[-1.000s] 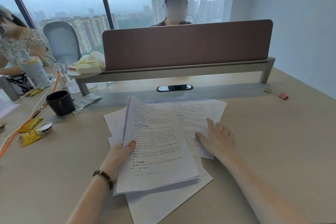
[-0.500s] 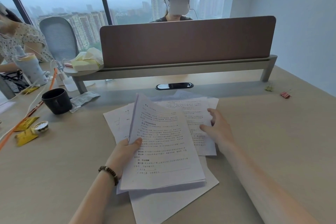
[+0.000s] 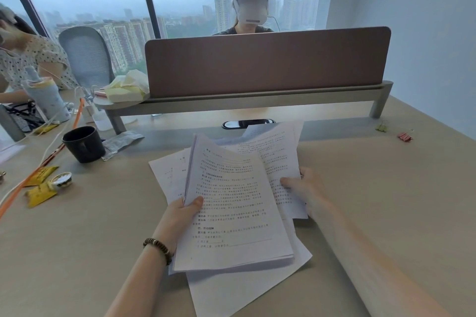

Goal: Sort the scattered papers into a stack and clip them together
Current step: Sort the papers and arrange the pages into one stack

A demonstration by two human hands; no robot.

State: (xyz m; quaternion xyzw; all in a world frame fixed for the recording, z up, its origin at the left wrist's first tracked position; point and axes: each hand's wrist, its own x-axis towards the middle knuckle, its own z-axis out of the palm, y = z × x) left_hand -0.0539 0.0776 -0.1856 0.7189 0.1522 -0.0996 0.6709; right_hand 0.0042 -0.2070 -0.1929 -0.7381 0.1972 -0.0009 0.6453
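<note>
Now the desk (image 3: 386,201) carries the whole job, with its brown divider panel (image 3: 265,62) at twelve o'clock. The loose sheets (image 3: 242,291) lie fanned at its middle, some poking out at six and nine o'clock under the gathered stack (image 3: 231,203), which the left hand (image 3: 180,216) holds up tilted, thumb pinched over its left edge. The right hand (image 3: 306,188), at three o'clock of the stack, was lying flat on a printed sheet (image 3: 278,157) a second ago; now its fingers curl under that page's edge, thumb on top, and lift it. So one more page is likely about to join. The clips (image 3: 404,136) wait untouched at two o'clock.
</note>
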